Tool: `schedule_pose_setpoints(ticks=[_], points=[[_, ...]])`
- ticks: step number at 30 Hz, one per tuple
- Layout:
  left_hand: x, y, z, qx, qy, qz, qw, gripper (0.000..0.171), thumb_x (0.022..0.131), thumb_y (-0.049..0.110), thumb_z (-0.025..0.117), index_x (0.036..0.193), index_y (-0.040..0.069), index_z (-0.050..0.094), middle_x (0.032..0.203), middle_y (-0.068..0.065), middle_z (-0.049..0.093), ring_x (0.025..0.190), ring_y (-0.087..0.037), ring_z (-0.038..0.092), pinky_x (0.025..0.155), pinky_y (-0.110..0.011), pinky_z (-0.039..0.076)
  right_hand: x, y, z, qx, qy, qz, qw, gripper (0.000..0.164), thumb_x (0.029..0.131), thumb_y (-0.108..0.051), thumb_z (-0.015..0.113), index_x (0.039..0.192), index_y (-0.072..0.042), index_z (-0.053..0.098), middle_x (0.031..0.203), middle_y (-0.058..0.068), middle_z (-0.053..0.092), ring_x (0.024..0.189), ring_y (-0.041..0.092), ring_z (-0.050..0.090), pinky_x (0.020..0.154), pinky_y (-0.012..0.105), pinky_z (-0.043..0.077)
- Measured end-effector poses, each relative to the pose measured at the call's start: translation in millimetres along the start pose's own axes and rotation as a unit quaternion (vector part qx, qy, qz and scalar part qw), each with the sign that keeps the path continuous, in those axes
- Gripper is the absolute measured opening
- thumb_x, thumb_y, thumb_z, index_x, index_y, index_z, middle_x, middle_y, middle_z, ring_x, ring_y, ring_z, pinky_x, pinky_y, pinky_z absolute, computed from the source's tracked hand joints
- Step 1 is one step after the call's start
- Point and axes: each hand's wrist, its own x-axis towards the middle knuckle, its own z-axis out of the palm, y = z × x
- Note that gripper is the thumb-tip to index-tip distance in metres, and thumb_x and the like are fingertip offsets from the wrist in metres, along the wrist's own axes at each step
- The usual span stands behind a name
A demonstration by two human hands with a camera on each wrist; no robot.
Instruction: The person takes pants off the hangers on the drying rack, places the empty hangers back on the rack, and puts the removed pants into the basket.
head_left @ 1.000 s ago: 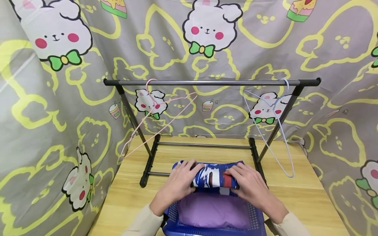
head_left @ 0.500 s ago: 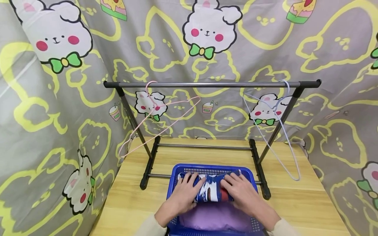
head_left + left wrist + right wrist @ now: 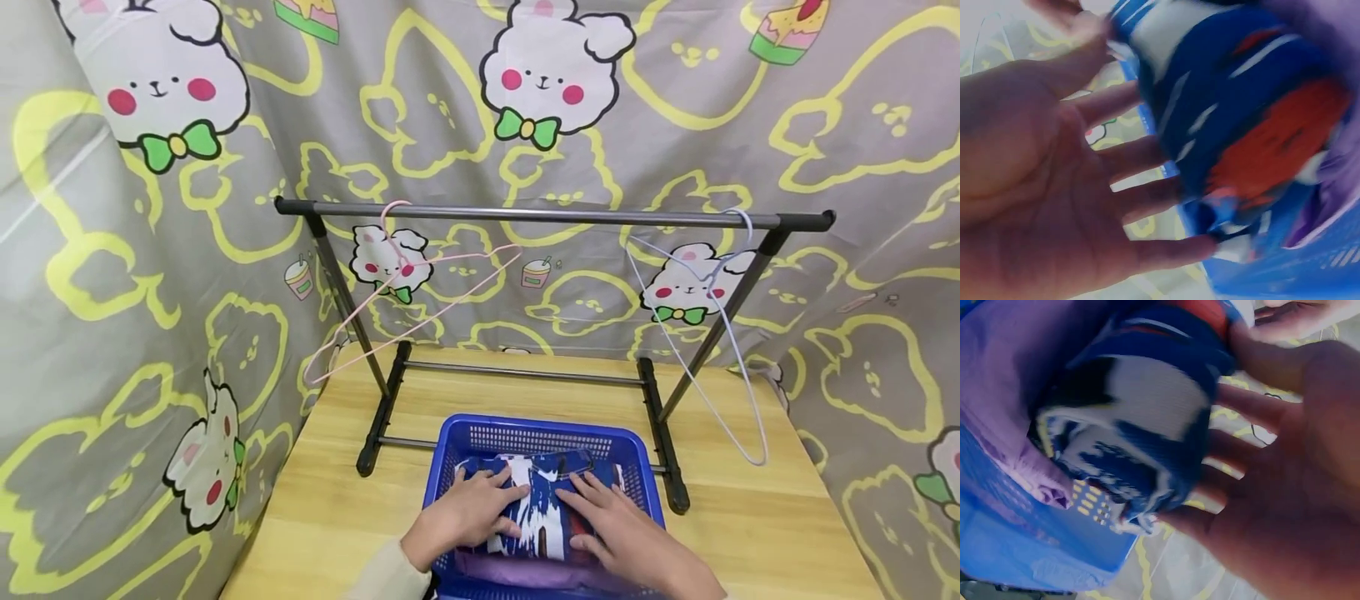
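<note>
A folded blue, white and red patterned garment [image 3: 542, 512] lies in a blue plastic basket [image 3: 551, 426], on top of a purple cloth [image 3: 528, 572]. My left hand [image 3: 471, 510] rests on the garment's left part with its fingers spread. On the right part lies my right hand [image 3: 621, 532], its fingers extended too. The left wrist view shows straight fingers touching the edge of the garment [image 3: 1210, 119]. In the right wrist view, the fingers likewise touch the rolled, knit-looking garment [image 3: 1154, 394]. The garment's underside is hidden.
A dark metal garment rack [image 3: 540, 215] stands behind the basket on the wooden table [image 3: 322, 492]. A pink hanger [image 3: 431, 315] hangs at its left and a pale blue hanger [image 3: 738, 354] at its right. A cartoon-patterned curtain [image 3: 450, 142] surrounds the table.
Both hands have lowered the patterned garment into the basket, toward me, and their curled fingers have straightened out over it. More of the purple cloth is now covered. The view has shifted slightly.
</note>
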Motion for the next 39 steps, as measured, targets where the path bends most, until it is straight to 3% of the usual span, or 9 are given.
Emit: schedule_pose_setpoints(ticks=[5,10,16,23,27,31,36,39], points=[[8.1,3.9,4.1,0.018,-0.059,-0.006,0.9981,0.070,0.096,0.017,0.072,0.154,0.045,0.044,0.164,-0.002,0.033,0.146,-0.030,0.039,0.099,-0.048,0.052,2,-1,9,-0.012,-0.047,0.030,0.998,0.050,0.099,-0.020,0.067,0.145,-0.002,0.056,0.150,0.034,0.043,0.136,0.058,0.040,0.096,0.076,0.039],[15.7,1.7,13.3,0.004,-0.070,-0.002,0.9976,0.080,0.092,0.014,0.077,0.155,0.047,0.040,0.167,-0.001,0.026,0.149,-0.031,0.034,0.085,-0.034,0.058,11,1,13,-0.010,-0.070,0.062,0.996,0.054,0.093,-0.014,0.073,0.144,-0.001,0.057,0.149,0.036,0.043,0.133,0.061,0.041,0.091,0.078,0.040],[21.6,1.0,19.3,-0.002,-0.071,-0.011,0.9974,0.074,0.093,0.025,0.075,0.154,0.049,0.041,0.168,0.001,0.025,0.149,-0.030,0.034,0.089,-0.041,0.057,18,5,18,-0.012,-0.078,0.084,0.993,0.057,0.089,-0.016,0.077,0.142,-0.002,0.060,0.148,0.037,0.044,0.133,0.060,0.042,0.090,0.079,0.040],[22.2,0.4,23.5,-0.017,-0.080,-0.027,0.9962,0.070,0.096,0.022,0.073,0.152,0.051,0.043,0.167,0.004,0.026,0.150,-0.028,0.032,0.095,-0.052,0.054,17,7,27,-0.025,-0.071,0.087,0.993,0.057,0.089,-0.019,0.077,0.142,-0.006,0.061,0.147,0.033,0.048,0.131,0.058,0.046,0.090,0.074,0.045],[16.9,-5.1,27.5,-0.011,-0.071,-0.025,0.9971,0.070,0.096,0.023,0.074,0.152,0.051,0.043,0.167,0.004,0.027,0.150,-0.029,0.033,0.094,-0.050,0.055,19,5,32,-0.049,-0.063,0.065,0.995,0.058,0.090,-0.023,0.077,0.143,-0.007,0.061,0.146,0.031,0.050,0.129,0.055,0.050,0.088,0.070,0.048],[12.6,-9.8,30.4,-0.023,-0.052,-0.001,0.9984,0.070,0.096,0.023,0.074,0.153,0.048,0.043,0.167,0.002,0.027,0.150,-0.030,0.033,0.088,-0.044,0.058,16,6,31,-0.052,-0.063,0.064,0.995,0.058,0.091,-0.025,0.076,0.144,-0.009,0.060,0.147,0.028,0.051,0.130,0.053,0.050,0.093,0.069,0.047],[4.3,-14.7,28.3,-0.015,-0.008,0.004,0.9998,0.068,0.094,0.030,0.076,0.152,0.048,0.044,0.166,0.005,0.030,0.149,-0.026,0.036,0.093,-0.061,0.052,10,6,25,-0.052,-0.036,0.038,0.997,0.054,0.092,-0.026,0.076,0.142,-0.009,0.062,0.146,0.028,0.053,0.129,0.052,0.052,0.096,0.069,0.045],[-2.9,-16.9,23.3,-0.009,0.033,0.005,0.9994,0.059,0.095,0.031,0.074,0.149,0.043,0.052,0.163,0.002,0.037,0.145,-0.029,0.041,0.093,-0.066,0.050,12,5,19,-0.060,0.024,0.020,0.998,0.047,0.092,-0.022,0.076,0.136,-0.007,0.066,0.141,0.027,0.057,0.125,0.048,0.057,0.095,0.066,0.047]])
